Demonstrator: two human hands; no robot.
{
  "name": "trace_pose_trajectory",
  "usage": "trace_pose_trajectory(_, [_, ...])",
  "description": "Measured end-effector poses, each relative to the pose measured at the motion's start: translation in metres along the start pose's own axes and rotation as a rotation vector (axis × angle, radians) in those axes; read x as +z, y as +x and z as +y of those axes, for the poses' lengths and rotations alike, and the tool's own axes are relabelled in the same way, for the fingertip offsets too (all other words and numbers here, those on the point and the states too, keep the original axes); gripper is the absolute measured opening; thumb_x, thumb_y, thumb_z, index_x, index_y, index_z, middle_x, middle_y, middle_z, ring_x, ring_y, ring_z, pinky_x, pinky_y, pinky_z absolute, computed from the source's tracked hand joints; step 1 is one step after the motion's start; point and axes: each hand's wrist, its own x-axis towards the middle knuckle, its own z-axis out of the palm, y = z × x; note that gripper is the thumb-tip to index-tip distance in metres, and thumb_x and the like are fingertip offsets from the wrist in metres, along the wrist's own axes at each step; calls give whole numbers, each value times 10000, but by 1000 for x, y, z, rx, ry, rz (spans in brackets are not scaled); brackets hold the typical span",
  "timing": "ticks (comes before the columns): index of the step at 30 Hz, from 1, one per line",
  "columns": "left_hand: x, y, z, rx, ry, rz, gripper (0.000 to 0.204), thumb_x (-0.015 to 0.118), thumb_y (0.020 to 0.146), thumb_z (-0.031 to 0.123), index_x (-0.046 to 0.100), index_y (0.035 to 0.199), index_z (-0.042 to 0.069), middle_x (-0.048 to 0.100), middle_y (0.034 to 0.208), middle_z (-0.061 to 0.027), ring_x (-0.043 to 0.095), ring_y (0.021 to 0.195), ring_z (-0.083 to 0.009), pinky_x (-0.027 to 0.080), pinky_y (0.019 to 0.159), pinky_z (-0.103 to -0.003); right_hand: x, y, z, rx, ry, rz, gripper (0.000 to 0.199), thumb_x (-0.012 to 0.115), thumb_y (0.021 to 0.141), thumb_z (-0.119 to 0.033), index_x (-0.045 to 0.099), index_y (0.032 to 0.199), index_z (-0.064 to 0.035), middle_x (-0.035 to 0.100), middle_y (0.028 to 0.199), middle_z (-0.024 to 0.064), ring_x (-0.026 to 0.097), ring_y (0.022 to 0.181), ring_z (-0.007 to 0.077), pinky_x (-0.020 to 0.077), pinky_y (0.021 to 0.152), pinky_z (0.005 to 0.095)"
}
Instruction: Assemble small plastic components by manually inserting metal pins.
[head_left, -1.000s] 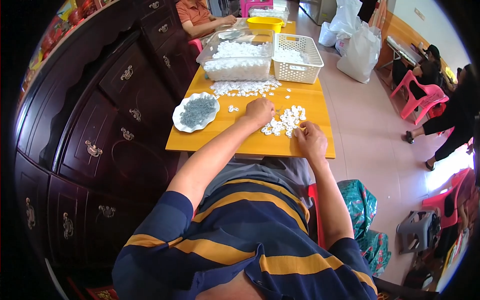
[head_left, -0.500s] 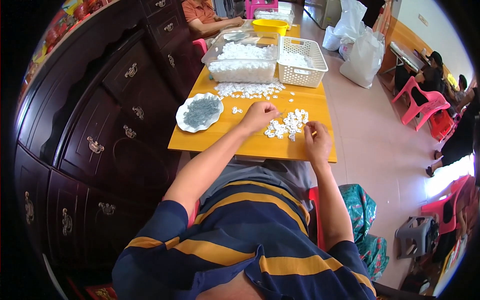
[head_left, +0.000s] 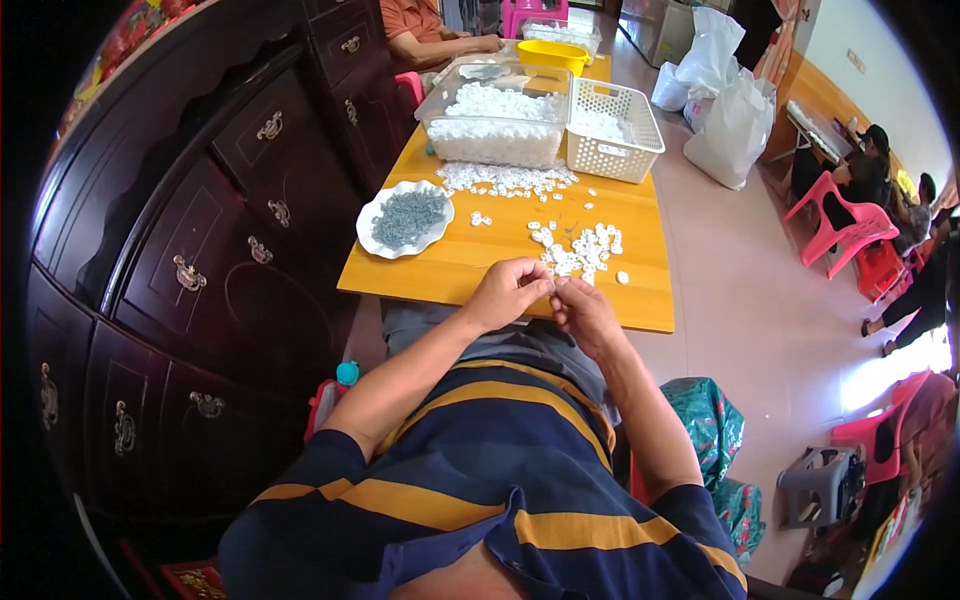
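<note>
The person wears a short-sleeved navy polo shirt crossed by broad mustard-yellow stripes, each edged with a thin pale line. The sleeves end above the elbows, leaving both forearms bare down to the left hand and the right hand, with no watch, ring or glove to be seen. Grey trousers show below the shirt's hem.

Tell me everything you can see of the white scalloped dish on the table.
The white dish is shallow, with a wavy scalloped rim, and looks like ceramic or plastic. It sits flat near the left edge of the yellow table and holds a heap of small grey pieces. Neither hand touches it; the left hand is nearer it, at the table's front edge.
</note>
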Motion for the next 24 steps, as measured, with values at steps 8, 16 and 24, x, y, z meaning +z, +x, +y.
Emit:
trace_pose_trajectory(8, [5,-8,-6,64,72,127,84,681,971,80,675,960,-4,681,837,2,599,765,-48,510,698,-240,4,2,5,16,-27,19,233,601,1038,-330,627,918,-132,581,753,-52,520,614,55,411,540,201])
trace_pose_trajectory(16, [6,-11,-10,100,145,151,87,681,967,79,672,937,-2,680,805,-14,596,721,-50,503,657,-253,0,1,4,-31,-132,12,197,610,1022,-295,655,958,-114,600,780,-37,546,645,60,432,580,207])
trace_pose_trajectory(24, [4,-12,-6,248,314,228,134,704,912,106,645,891,-12,678,778,-163,677,684,-291,512,630,-373,0,5,9,-55,-184,8,208,606,1030,-282,647,939,-99,593,765,-33,537,640,62,433,578,208])
